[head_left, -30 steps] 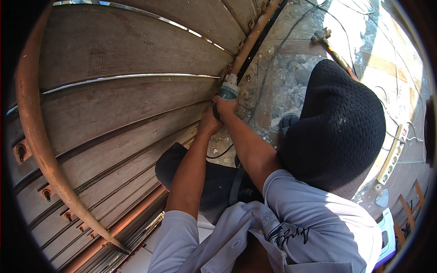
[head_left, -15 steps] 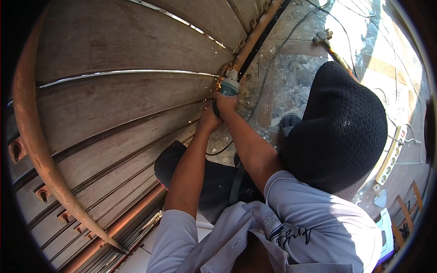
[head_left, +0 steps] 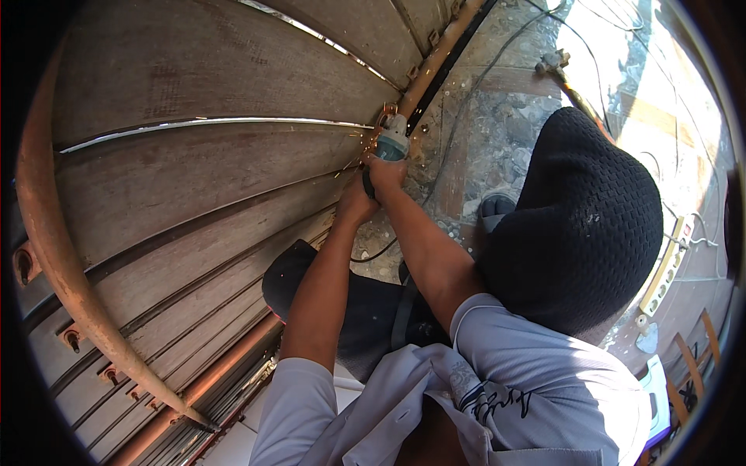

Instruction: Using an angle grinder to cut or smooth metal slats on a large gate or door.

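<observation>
Since the earlier frame, sparks have spread wider from the angle grinder, which has shifted only slightly along the joint.

Both hands are clamped on the grinder body: the right hand wraps the barrel just behind the head, the left hand steadies it from below. The disc meets a bracket where the rusty pipe adjoins the grey slatted panel. Judged from this stance, good work calls for a shallow disc angle, light even pressure, sparks thrown away from the body, and the power cord kept trailing behind the forearms. A hammer lies well apart on the stone floor.
</observation>
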Demonstrator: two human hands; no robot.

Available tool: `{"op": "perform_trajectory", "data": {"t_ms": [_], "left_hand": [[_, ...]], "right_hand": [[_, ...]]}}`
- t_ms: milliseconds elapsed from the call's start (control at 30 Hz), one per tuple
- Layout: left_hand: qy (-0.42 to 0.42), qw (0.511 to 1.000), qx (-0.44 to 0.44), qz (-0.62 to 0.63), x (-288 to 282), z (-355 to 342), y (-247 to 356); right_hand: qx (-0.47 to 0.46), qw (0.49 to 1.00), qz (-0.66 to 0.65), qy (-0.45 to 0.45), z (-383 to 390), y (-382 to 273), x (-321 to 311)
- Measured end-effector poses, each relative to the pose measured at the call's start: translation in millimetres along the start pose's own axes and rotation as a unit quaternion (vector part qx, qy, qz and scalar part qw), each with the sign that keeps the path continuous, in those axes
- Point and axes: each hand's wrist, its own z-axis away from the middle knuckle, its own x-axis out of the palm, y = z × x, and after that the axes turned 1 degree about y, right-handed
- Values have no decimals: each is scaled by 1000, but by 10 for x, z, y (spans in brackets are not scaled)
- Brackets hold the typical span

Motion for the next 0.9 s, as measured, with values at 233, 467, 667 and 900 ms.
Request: {"op": "perform_trajectory", "data": {"t_ms": [233, 467, 667, 900], "left_hand": [[11, 1000, 1, 2, 32, 86, 91], [-13, 1000, -1, 1, -18, 70, 111], [-7, 1000, 0, -11, -47, 80, 189], [8, 998, -46, -31, 7, 45, 245]], "right_hand": [[-13, 1000, 4, 25, -31, 41, -32], [33, 999, -7, 7, -49, 79, -12], [10, 1000, -1, -15, -11, -43, -100], [-20, 999, -28, 12, -81, -101, -80]]}}
